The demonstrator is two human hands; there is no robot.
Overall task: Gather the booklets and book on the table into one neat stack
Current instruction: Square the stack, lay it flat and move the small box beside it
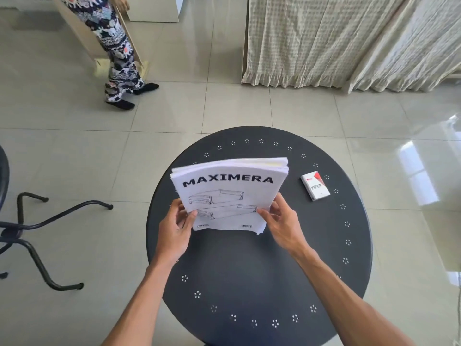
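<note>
A stack of white booklets [228,193] stands on its lower edge on the round dark table [259,265], tilted towards me. The front cover reads MAXIMERA above line drawings of drawers. My left hand [174,228] grips the stack's lower left edge, thumb on the cover. My right hand [280,221] grips the lower right edge. Both hold the stack between them. A yellowish page edge shows among the sheets at the top. Whether a book is inside the stack I cannot tell.
A small white and red box [315,186] marked VESS lies on the table to the right of the stack. A black chair base [37,226] stands on the tiled floor at left. Another person's legs [119,58] are at the far left. Curtains [336,38] hang at the back right.
</note>
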